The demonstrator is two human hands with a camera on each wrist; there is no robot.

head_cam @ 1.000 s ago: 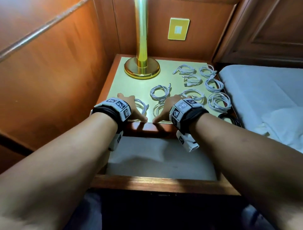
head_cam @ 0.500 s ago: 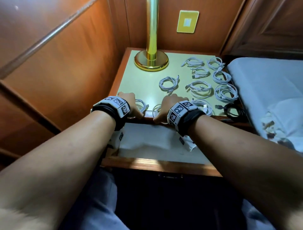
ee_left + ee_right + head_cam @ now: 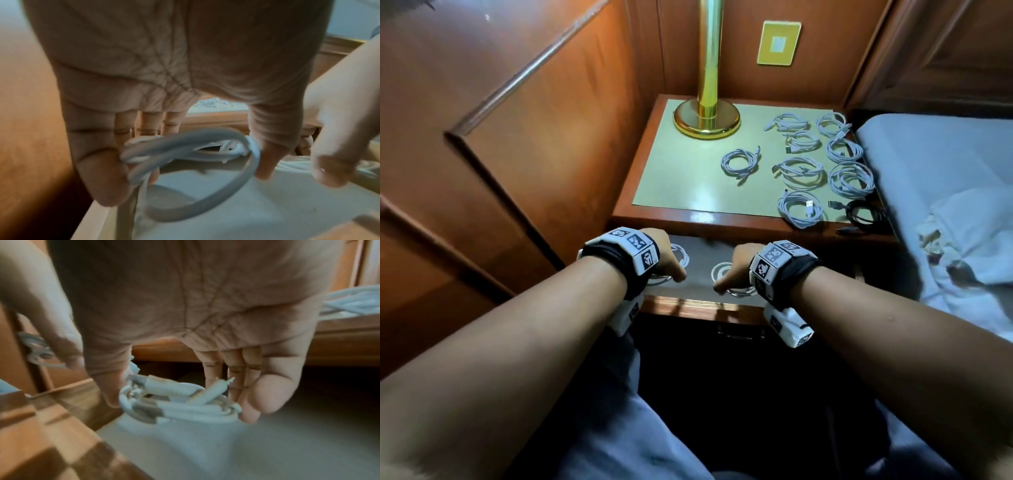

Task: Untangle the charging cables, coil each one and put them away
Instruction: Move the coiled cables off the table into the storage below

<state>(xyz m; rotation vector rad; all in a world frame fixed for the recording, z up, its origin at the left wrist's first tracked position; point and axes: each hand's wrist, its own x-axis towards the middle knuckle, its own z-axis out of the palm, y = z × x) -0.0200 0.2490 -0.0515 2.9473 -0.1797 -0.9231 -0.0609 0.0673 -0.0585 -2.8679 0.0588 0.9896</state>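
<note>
My left hand (image 3: pixel 667 262) holds a coiled white cable (image 3: pixel 681 258) low over the open drawer (image 3: pixel 688 294); in the left wrist view its thumb and fingertips (image 3: pixel 107 178) pinch the coil (image 3: pixel 195 170). My right hand (image 3: pixel 732 270) grips another white coil (image 3: pixel 722 272) over the same drawer, its plugs bunched between thumb and fingers (image 3: pixel 255 400) in the right wrist view (image 3: pixel 180 404). Several coiled white cables (image 3: pixel 799 171) and one black cable (image 3: pixel 863 212) lie on the nightstand top (image 3: pixel 688 178).
A brass lamp base (image 3: pixel 707 118) stands at the back of the nightstand. Wood panelling closes the left side and a bed with white sheets (image 3: pixel 945 192) lies on the right. The drawer's wooden front edge (image 3: pixel 698 306) runs just below my hands.
Both hands have come off the nightstand top toward me, each carrying a white coil, and now sit down in the open drawer. The view has pulled back.
</note>
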